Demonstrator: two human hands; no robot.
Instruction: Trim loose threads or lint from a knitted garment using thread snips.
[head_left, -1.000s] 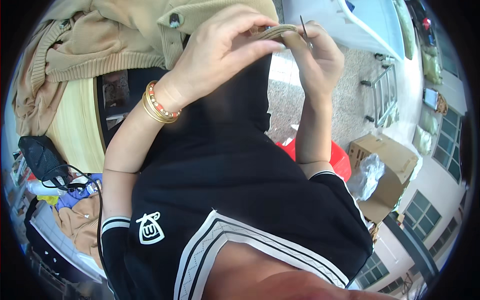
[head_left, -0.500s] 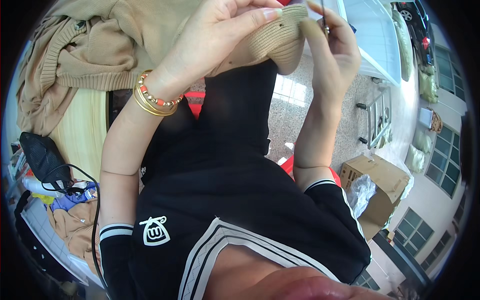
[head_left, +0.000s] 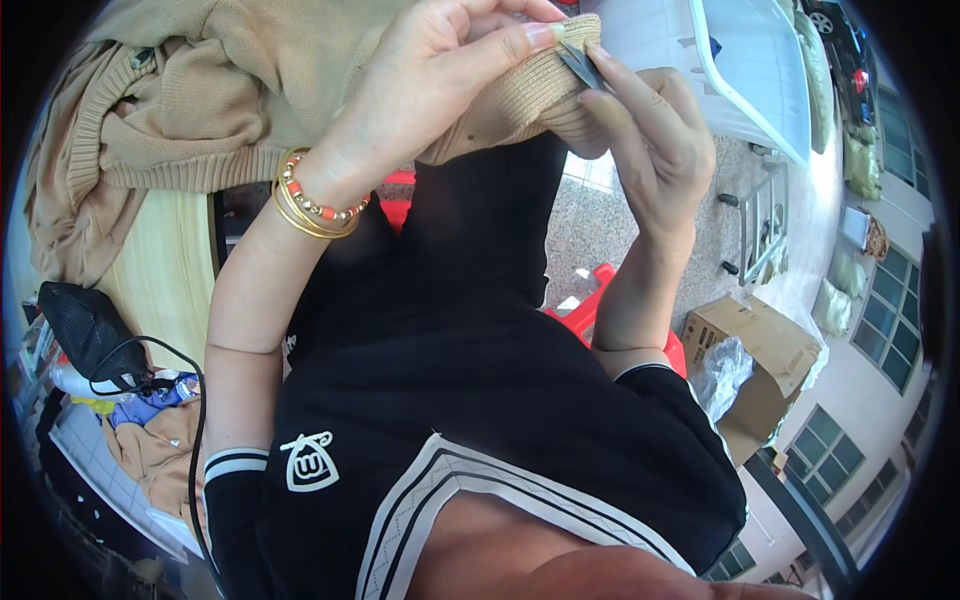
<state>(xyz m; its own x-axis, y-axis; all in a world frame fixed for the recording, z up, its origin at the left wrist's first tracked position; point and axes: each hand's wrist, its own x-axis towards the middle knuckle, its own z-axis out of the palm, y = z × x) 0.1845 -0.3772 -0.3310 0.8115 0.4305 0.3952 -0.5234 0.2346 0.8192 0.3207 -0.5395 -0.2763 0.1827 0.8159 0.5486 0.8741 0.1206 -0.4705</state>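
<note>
At the top centre, my left hand [head_left: 460,50] is closed on the ribbed edge of a tan knit garment [head_left: 520,95], thumb and fingers pinching the band. To its right, my right hand [head_left: 655,130] grips small thread snips [head_left: 580,68] between thumb and forefinger. Their grey blades lie against the ribbed edge, close to my left thumb tip. Whether the blades are apart I cannot tell. A small dark spot or hole shows in the knit below my left hand. The rest of the garment spreads leftward over a wooden table.
The pale wooden table [head_left: 150,255] is at left, with a black mesh bag [head_left: 90,330] and a cable near it. At upper right stands a translucent plastic bin [head_left: 755,80]. A metal trolley [head_left: 757,222], a cardboard box [head_left: 760,350] and a red stool [head_left: 590,305] are at right.
My right hand has turned and brought the snips down and left onto the ribbed edge; before, they pointed upward, apart from it. My left hand keeps its pinch on the knit.
</note>
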